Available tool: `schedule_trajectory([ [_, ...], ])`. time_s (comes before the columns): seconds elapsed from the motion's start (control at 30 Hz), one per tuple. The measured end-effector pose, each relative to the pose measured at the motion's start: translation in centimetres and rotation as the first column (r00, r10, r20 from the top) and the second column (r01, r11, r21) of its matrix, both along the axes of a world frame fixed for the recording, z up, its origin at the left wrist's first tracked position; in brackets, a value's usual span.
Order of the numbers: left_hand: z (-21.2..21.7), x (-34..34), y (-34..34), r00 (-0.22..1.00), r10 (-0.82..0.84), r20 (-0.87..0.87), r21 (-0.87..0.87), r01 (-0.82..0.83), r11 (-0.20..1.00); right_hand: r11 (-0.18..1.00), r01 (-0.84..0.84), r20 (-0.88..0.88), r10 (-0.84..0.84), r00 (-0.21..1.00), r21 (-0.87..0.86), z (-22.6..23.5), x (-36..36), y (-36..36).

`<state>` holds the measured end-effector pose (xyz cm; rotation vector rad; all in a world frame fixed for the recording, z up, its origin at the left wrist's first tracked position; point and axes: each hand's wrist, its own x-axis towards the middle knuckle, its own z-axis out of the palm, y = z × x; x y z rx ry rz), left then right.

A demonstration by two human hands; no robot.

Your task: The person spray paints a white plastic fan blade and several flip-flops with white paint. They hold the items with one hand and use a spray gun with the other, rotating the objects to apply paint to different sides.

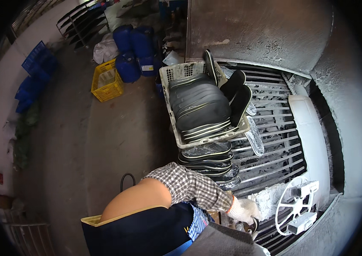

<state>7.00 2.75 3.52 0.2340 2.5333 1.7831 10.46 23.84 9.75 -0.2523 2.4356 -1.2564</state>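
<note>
My left hand [244,210] wears a whitish knit glove, and a checked sleeve covers its arm. It reaches over the slatted bench at the lower right, with its fingers curled around a small dark piece with a curved, pale edge [255,225]. What that piece is I cannot make out. A dark grey sleeve-like shape [223,240] rises from the lower edge and covers the area where my right hand might be. Just beyond the gloved hand, a stack of black shoe soles with pale rims [206,161] lies on the slats, some looking wrapped in clear film.
A pale plastic crate [172,115] full of black soles stands on the slatted bench [275,147]. A white spoked wheel with two blocks [296,207] sits to the right. Dusty metal panels [257,32] enclose the back. Blue drums [127,66] and a yellow crate [113,93] stand far left.
</note>
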Motion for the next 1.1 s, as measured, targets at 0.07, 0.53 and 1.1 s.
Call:
schedule_trajectory([
  [0.07,-0.6,-0.5,0.9,0.998,0.057,0.032,0.088,-0.059,0.994,1.0,0.014,-0.025,-0.014,1.0,-0.024,1.4,0.8,-0.2],
  [0.53,3.7,-2.2,1.2,0.893,0.013,0.45,0.412,-0.22,0.884,0.933,0.087,-0.268,-0.188,0.945,-0.348,-0.8,3.9,6.2],
  [1.1,13.0,-5.6,0.7,0.997,-0.006,0.076,0.461,-0.03,0.887,0.71,0.541,-0.015,-0.612,0.791,-0.45,-0.9,5.9,12.4],
])
